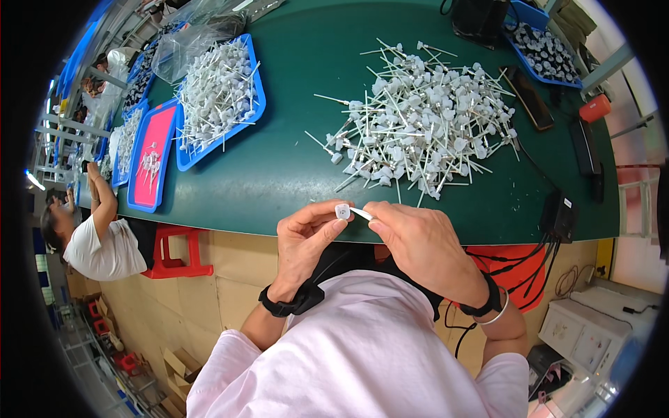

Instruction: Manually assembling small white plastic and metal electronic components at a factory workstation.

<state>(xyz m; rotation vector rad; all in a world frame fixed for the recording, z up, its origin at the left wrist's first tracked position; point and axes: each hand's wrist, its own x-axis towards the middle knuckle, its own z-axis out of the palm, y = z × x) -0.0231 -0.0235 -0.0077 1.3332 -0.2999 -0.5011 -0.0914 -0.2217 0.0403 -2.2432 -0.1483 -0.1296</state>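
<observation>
My left hand [306, 240] pinches a small white plastic cap [342, 210] between thumb and fingertips. My right hand [418, 244] closes its grip on the thin white tube [362, 214] running into that cap. Both grips meet just above the near edge of the green table [293, 160]. Beyond the grip lies a pile of white capped tubes [418, 122]; farther left, a blue tray [256, 83] holds more.

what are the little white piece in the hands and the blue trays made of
The small white square cap with a thin stem: probably moulded plastic, matt, uniformly white like the pile of white stemmed pieces. The shallow blue rectangular trays: seemingly rigid plastic, with smooth, slightly glossy rims.
</observation>
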